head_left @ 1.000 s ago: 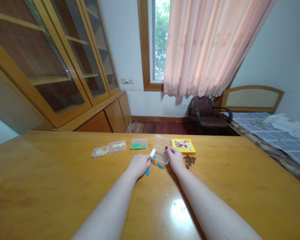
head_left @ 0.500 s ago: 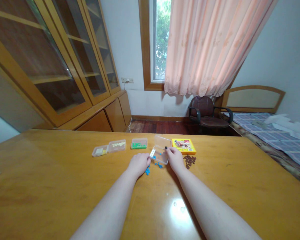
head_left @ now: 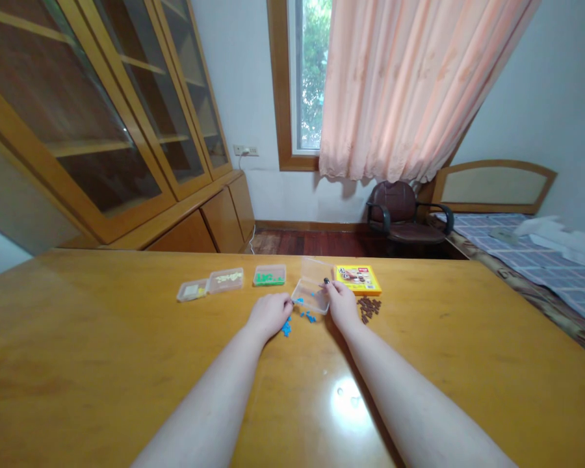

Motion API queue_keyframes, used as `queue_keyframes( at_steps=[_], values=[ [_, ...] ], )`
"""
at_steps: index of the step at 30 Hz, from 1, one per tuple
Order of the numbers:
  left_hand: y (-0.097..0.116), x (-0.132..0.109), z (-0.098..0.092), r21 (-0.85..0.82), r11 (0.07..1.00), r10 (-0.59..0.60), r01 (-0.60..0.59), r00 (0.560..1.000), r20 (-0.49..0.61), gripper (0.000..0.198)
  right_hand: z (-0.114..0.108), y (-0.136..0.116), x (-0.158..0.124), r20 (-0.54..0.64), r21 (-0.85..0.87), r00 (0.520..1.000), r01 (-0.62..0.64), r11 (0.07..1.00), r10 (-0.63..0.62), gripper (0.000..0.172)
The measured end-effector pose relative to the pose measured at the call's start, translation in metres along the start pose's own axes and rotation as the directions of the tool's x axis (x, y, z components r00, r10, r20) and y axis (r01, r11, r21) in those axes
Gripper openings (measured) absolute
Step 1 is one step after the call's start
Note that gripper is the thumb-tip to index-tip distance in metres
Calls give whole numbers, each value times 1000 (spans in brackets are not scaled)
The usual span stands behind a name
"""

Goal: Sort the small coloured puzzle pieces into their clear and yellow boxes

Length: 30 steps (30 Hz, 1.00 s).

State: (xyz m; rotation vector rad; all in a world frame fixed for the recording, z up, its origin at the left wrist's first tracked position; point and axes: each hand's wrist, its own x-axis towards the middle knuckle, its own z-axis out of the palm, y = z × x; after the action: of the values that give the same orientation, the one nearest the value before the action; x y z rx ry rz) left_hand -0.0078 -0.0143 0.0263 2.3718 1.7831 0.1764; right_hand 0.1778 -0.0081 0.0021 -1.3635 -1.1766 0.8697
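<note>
Fingers [head_left: 333, 292] of a person's right hand [head_left: 345, 307] grasp the right side of an open clear box [head_left: 308, 289] between both hands at a wooden tabletop [head_left: 141, 364]; those of the left hand [head_left: 267, 314] are curled together at its left corner, though whether they pinch anything cannot be told. Blue pieces [head_left: 286, 327] lie beside the left hand, with brown pieces [head_left: 369, 308] near a yellow package [head_left: 365, 281] at right.
</note>
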Motion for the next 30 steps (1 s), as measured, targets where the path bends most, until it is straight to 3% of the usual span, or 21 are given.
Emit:
queue_keyframes(
  at_steps=[13, 15, 18, 20, 22, 27, 30],
  values=[
    [0, 0, -1, -29, 999, -38, 39, 999, 28, 27, -1, -3, -1, 7, -46, 1000, -8, 999, 9, 31],
    [-2, 1, -2, -55, 993, -104, 103, 994, -23, 28, -1, -3, -2, 8, -50, 1000, -8, 999, 8, 32],
    [-7, -1, -6, -142, 973, -212, 183, 950, -229, 30, -1, -4, -2, 18, -81, 1000, -2, 997, 4, 32],
    [-9, -4, -9, -194, 974, -181, 116, 912, -367, 29, -1, -4, -3, 36, -103, 999, 13, 995, -10, 31],
    [-8, -7, -11, -214, 977, -81, -13, 902, -424, 28, 0, -3, -3, 51, -111, 998, 29, 993, -23, 31],
    [2, -8, -11, -181, 941, 210, -285, 914, -347, 25, 2, -3, -4, 78, -87, 995, 73, 994, -66, 32],
    [1, -5, -9, -178, 955, 165, -237, 924, -346, 34, 0, -5, -3, 32, -111, 998, 55, 992, -52, 32]
  ],
)
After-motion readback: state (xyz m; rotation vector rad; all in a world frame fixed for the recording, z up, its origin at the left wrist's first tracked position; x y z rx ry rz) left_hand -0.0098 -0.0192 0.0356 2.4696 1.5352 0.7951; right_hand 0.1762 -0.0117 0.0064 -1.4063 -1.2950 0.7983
